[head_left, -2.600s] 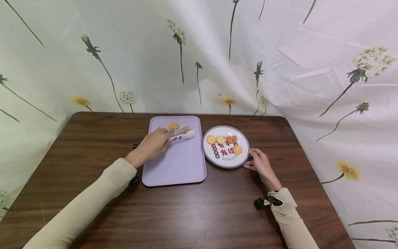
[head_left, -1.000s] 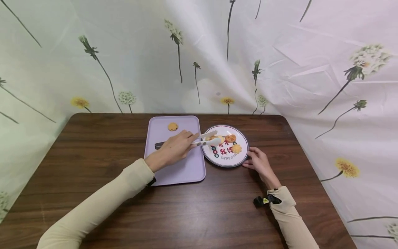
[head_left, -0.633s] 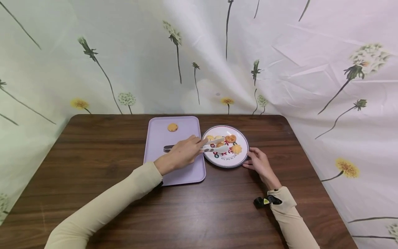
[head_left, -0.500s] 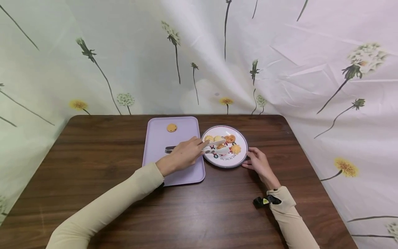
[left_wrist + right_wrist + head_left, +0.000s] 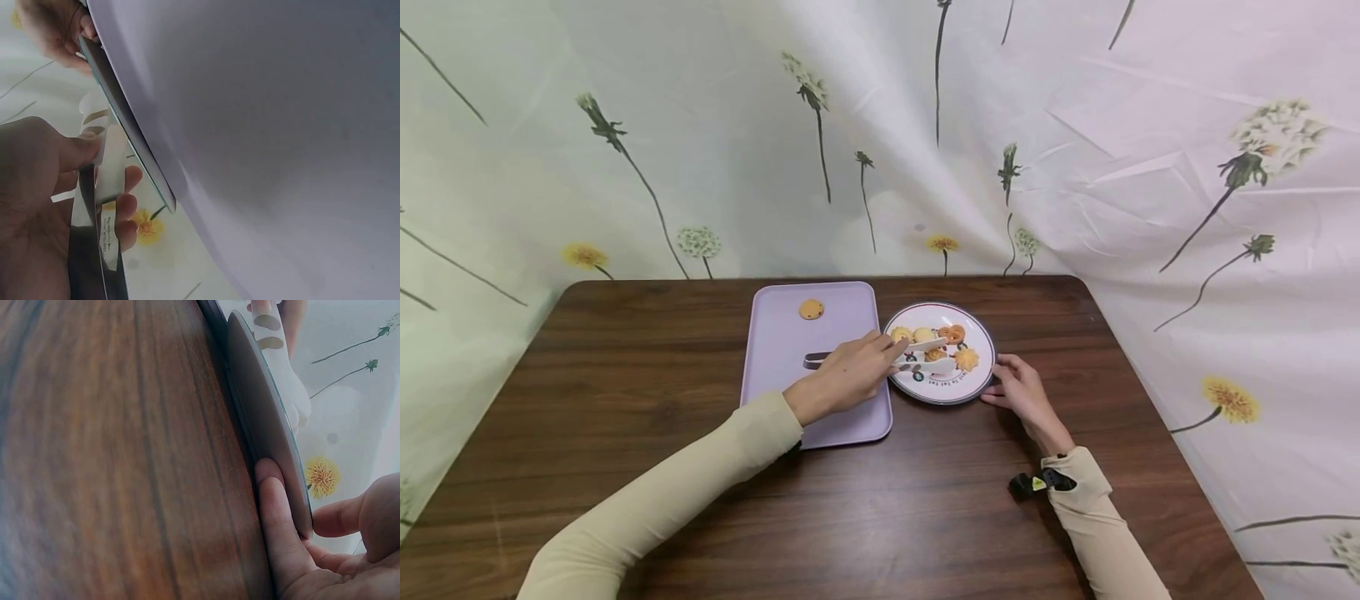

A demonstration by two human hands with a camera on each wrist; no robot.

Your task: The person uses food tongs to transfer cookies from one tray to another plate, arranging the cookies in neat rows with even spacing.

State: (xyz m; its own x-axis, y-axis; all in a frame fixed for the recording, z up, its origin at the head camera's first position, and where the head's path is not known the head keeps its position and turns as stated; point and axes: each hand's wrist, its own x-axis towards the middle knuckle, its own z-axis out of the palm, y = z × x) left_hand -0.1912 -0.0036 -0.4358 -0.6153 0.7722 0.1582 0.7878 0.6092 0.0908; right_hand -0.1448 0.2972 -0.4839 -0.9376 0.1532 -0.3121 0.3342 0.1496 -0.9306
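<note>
My left hand grips a pair of food tongs with a dark metal bend and white tips, also seen in the left wrist view. The tips reach low over a round white plate with a dark rim and red lettering. Between the tips is a brown cookie; whether they touch it I cannot tell. Around it on the plate are two pale cookies, a pretzel-shaped cookie and a flower-shaped cookie. My right hand pinches the plate's right rim, fingers underneath, thumb at the edge.
A lilac tray lies left of the plate, close against it, with one round dotted cookie near its far end. Both are on a dark wooden table. Behind the table hangs a flower-print cloth.
My left hand has carried the tongs rightward from the tray to the plate. A brown cookie from the tray is now on or just over the plate. The right hand stays at the rim.
</note>
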